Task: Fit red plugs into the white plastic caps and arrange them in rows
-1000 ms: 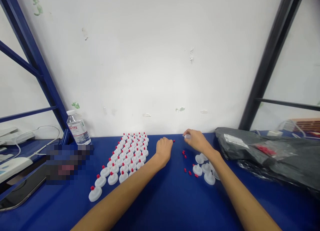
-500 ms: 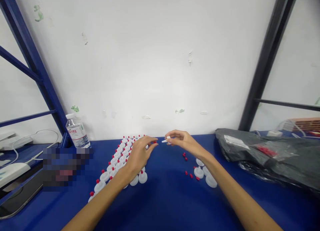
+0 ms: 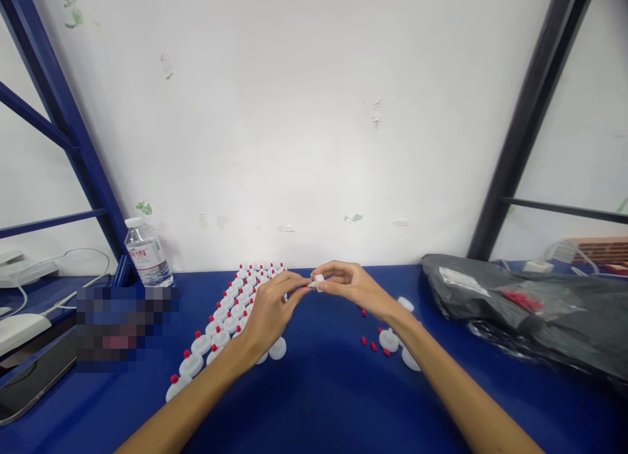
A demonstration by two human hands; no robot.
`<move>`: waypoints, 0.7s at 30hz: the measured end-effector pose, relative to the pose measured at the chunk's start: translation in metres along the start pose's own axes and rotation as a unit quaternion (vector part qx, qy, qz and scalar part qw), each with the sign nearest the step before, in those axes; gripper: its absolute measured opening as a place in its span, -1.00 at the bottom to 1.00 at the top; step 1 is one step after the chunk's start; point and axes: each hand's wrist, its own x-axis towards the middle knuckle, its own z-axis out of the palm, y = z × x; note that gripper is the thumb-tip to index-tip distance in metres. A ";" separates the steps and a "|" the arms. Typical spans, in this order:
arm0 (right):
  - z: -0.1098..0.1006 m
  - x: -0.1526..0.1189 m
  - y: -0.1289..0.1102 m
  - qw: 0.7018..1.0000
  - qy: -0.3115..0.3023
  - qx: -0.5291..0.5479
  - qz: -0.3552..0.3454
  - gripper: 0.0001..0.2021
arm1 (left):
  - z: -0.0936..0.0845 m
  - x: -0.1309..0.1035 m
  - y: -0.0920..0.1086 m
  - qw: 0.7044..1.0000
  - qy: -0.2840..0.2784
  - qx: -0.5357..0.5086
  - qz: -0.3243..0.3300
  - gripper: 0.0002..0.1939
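My two hands meet above the far part of a blue tabletop (image 3: 314, 388), thumbs and fingers pinched close, the fingertips of one almost against those of the other. In my right hand (image 3: 360, 289) I grip a small white plastic piece with a narrow spout (image 3: 319, 279) between thumb and fingers, its spout pointing at my left. My left hand (image 3: 267, 310) closes in a narrow pinch around a tiny red plastic cap (image 3: 309, 286), of which only a sliver shows at the tip of the spout; whether the cap is seated there I cannot tell, since my fingers cover the join. Beneath and beyond my left forearm stand slanting rows of round white plastic tops with red tips (image 3: 188, 365), upright and close together, some of them hidden by my arm. Near my right forearm lie several loose red caps (image 3: 373, 346) and a few round white plastic tops with bare spouts (image 3: 389, 341), partly behind the arm. Farther right rests a crumpled dark grey plastic bag (image 3: 451, 297) with a white label (image 3: 464, 279). At the far left, a clear plastic water bottle with a white lid (image 3: 147, 254) stands near the white wall (image 3: 314, 127).
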 end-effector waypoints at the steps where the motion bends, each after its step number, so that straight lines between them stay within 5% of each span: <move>1: 0.000 0.000 0.000 1.000 -0.003 0.001 0.001 -0.66 | 0.000 0.000 0.001 1.000 0.003 -0.002 0.002 -0.84; 14: 0.011 0.001 0.003 1.000 0.006 0.029 0.003 -0.57 | -0.006 -0.003 0.002 1.000 0.024 -0.011 0.017 -0.82; 17: 0.014 0.000 -0.001 0.999 -0.012 0.039 0.005 -0.57 | -0.021 0.006 0.012 1.000 -0.011 0.012 0.022 -0.82; 21: 0.009 0.000 -0.006 1.000 0.000 0.022 -0.009 -0.56 | -0.066 0.013 0.029 0.988 -0.118 0.098 0.005 -0.82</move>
